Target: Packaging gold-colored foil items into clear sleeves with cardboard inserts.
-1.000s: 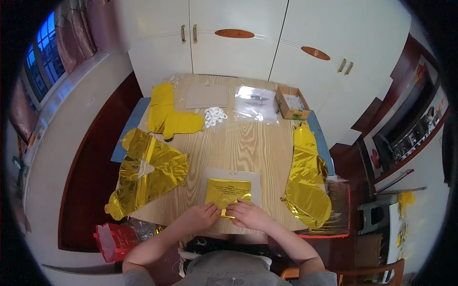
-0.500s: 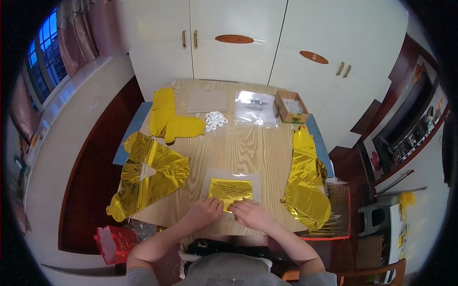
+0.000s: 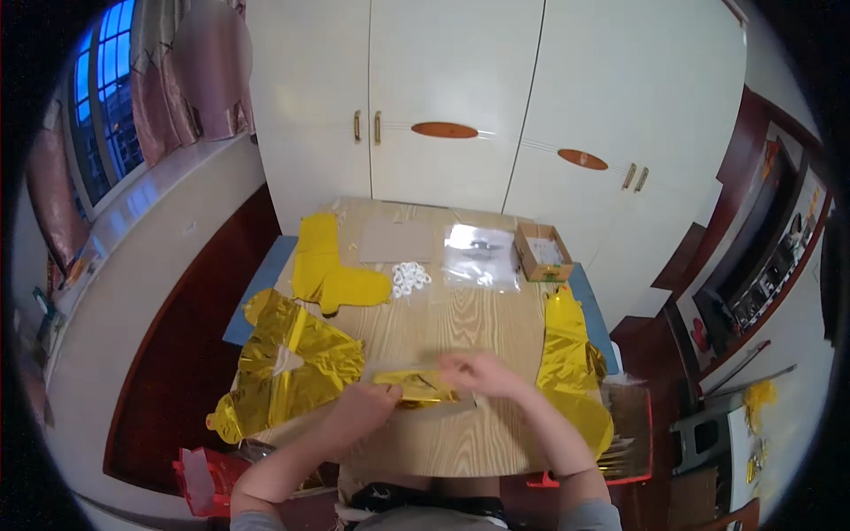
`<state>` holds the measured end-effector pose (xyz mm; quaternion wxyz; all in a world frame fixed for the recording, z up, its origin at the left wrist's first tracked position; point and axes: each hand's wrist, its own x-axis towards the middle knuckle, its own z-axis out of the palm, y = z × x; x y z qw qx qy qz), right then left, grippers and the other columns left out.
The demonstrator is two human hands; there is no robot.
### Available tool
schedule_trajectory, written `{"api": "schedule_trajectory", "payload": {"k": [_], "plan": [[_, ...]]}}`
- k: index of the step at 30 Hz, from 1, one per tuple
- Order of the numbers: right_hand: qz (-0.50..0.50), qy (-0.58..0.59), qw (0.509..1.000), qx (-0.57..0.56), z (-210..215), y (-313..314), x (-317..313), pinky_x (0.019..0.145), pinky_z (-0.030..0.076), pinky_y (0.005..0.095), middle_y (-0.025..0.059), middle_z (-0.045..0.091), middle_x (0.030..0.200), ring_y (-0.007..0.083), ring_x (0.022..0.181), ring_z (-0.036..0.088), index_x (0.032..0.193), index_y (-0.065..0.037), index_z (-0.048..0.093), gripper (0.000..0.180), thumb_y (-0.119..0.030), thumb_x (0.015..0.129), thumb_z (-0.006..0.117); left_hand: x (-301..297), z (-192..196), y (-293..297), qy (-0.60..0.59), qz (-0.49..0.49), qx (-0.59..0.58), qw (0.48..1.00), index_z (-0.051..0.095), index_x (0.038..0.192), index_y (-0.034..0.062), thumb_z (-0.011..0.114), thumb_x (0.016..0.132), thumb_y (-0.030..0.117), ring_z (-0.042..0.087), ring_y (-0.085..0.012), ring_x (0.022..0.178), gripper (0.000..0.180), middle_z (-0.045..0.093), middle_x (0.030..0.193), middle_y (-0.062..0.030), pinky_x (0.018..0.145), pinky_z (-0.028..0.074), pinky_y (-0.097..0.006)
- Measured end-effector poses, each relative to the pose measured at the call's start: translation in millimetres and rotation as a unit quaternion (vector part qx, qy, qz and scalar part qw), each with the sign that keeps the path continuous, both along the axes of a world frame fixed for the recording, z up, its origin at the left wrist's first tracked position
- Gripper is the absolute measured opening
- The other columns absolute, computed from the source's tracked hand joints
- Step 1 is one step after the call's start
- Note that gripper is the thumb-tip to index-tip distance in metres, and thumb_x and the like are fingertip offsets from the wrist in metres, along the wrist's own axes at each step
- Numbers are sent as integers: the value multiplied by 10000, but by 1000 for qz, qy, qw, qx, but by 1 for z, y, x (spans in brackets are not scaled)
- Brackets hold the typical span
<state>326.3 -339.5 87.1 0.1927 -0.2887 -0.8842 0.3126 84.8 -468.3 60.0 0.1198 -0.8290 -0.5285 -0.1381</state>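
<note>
Left hand (image 3: 374, 404) pinching the left edge of the folded gold foil (image 3: 413, 388), near side of desk (image 3: 496, 444), right hand's (image 3: 483, 373) grip too blurred to tell; gentle, even tension should limit creasing.

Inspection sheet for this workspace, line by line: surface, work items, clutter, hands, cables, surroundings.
Surface: wood-grain table.
Work items: folded gold foil before the person; large left foil; large right foil; flat yellow piece, far left.
Clutter: white rings, clear plastic, cardboard box.
Hands: left hand at the folded gold foil's left end; right hand blurred, near its right end.
Cables: nothing seen.
Surroundings: white cabinet beyond, window left, red bag low left.
</note>
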Motion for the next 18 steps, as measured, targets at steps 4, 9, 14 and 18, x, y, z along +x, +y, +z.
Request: {"api": "schedule_trajectory", "payload": {"k": [4, 9, 14, 18], "plan": [[-113, -34, 992, 34, -43, 112, -32, 780, 539, 400, 118, 711, 972, 301, 868, 680, 1043, -86, 708, 319, -348, 874, 642, 1, 12, 6, -10, 1, -34, 999, 579, 860, 116, 580, 829, 165, 662, -243, 587, 58, 620, 662, -64, 491, 521, -370], [-107, -71, 972, 196, -90, 177, -134, 775, 532, 432, 136, 694, 936, 311, 879, 671, 950, -98, 728, 232, -262, 818, 629, -15, 21, 0, -14, 40, -108, 993, 649, 951, 175, 571, 857, 201, 673, -267, 591, 124, 658, 722, -76, 469, 505, -424], [-98, -133, 930, 329, -103, 196, -173, 752, 522, 453, 134, 662, 901, 304, 868, 654, 836, -102, 709, 173, -246, 772, 636, -16, 31, 3, -58, 15, -119, 991, 656, 1018, 194, 596, 836, 206, 673, -280, 604, 192, 658, 717, -79, 483, 507, -433], [-116, -158, 938, 286, -101, 207, -168, 755, 513, 448, 123, 660, 939, 308, 888, 645, 840, -92, 709, 163, -229, 776, 648, -19, 31, 14, -80, 3, -133, 988, 655, 1063, 201, 600, 840, 209, 669, -308, 614, 230, 660, 717, -95, 505, 513, -432]]}}
